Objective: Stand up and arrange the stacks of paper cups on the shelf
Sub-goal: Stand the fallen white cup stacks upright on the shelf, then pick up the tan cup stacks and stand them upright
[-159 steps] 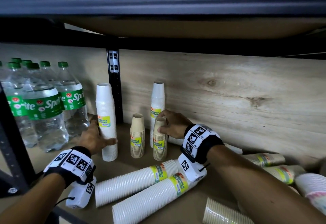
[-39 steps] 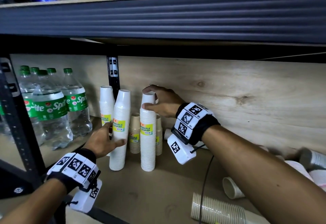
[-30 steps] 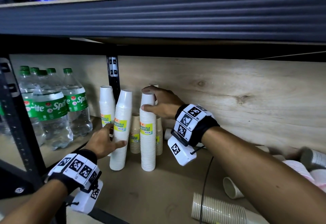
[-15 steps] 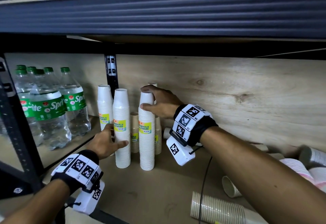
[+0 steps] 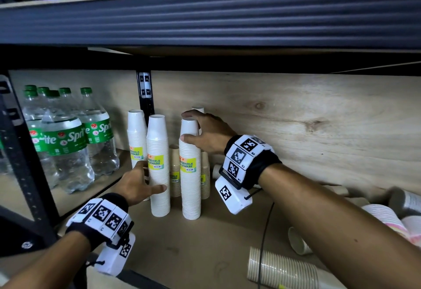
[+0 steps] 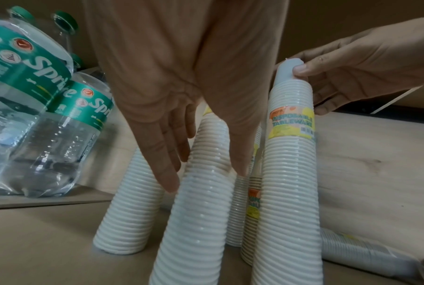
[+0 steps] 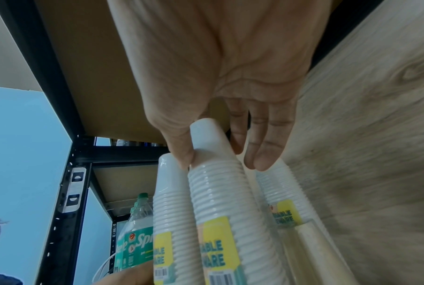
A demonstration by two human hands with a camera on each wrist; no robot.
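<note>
Two tall white cup stacks stand side by side on the shelf board [image 5: 182,250]. My left hand [image 5: 150,179] holds the left stack [image 5: 159,197] low down, thumb in front and fingers behind; the left wrist view shows the left hand [image 6: 204,177] straddling this stack [image 6: 201,221]. My right hand [image 5: 185,127] grips the top of the right stack [image 5: 190,188], index finger over the top cup. Seen from the right wrist, the right hand [image 7: 220,162] pinches that stack [image 7: 220,202]. Behind stand another white stack [image 5: 136,138] and two short brown stacks [image 5: 175,170].
Sprite bottles [image 5: 66,143] crowd the shelf's left end. A beige stack [image 5: 282,270], a loose cup [image 5: 296,243] and pale stacks [image 5: 387,220] lie on the right. A black post [image 5: 145,92] runs up the back wall; the upper shelf beam [image 5: 205,13] hangs close overhead.
Two white stacks that lay on the board five seconds ago now stand upright. Over the last second the left stack went from leaning to vertical. Both hands keep their hold.
</note>
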